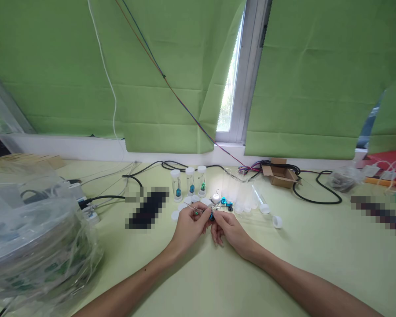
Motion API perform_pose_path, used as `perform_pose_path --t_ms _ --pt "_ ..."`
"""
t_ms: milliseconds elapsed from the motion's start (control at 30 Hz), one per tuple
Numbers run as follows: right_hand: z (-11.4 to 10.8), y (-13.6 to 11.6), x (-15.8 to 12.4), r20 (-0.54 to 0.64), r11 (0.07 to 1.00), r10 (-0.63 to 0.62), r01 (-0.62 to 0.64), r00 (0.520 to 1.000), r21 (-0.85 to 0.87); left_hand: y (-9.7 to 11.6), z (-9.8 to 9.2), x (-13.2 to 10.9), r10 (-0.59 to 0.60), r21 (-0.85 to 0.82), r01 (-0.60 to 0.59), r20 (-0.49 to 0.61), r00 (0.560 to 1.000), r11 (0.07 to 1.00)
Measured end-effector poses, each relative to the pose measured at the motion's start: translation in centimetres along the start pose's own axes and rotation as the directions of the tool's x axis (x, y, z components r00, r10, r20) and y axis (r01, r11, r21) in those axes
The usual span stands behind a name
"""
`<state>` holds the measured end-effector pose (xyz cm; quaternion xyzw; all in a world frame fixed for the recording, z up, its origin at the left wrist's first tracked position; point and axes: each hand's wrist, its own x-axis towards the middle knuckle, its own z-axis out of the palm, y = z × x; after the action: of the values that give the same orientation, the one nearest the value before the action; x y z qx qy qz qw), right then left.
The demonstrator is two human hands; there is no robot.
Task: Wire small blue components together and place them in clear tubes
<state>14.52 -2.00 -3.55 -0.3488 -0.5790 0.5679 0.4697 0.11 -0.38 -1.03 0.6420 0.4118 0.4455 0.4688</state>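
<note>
My left hand [192, 221] and my right hand [230, 230] meet at the middle of the table, fingers closed in a pinch. Between their fingertips is a small blue and dark part [211, 216], mostly covered by the fingers. A thin metal rod [188, 205] sticks out to the left over my left hand; its other end is hidden. Just beyond the hands lie another blue metal part [226, 203] with a black end and a small round white piece [215, 198]. Behind my left hand stand three clear capped tubes [176, 179] with small blue or green parts inside.
Clear empty tubes and plastic sleeves [246, 200] lie right of the hands, near a loose white cap [277, 222]. An open cardboard box [280, 177] and black cables [320, 202] are at the back. A plastic-wrapped spool [36, 259] fills the left front.
</note>
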Motion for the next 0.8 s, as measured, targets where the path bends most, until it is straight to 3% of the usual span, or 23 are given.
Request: perform_pose_path --t_ms 800 --pt "0.03 0.05 -0.05 -0.028 1.0 0.001 -0.001 1.0 0.009 -0.19 -0.06 0.11 -0.004 -0.032 0.004 -0.005 1.0 0.999"
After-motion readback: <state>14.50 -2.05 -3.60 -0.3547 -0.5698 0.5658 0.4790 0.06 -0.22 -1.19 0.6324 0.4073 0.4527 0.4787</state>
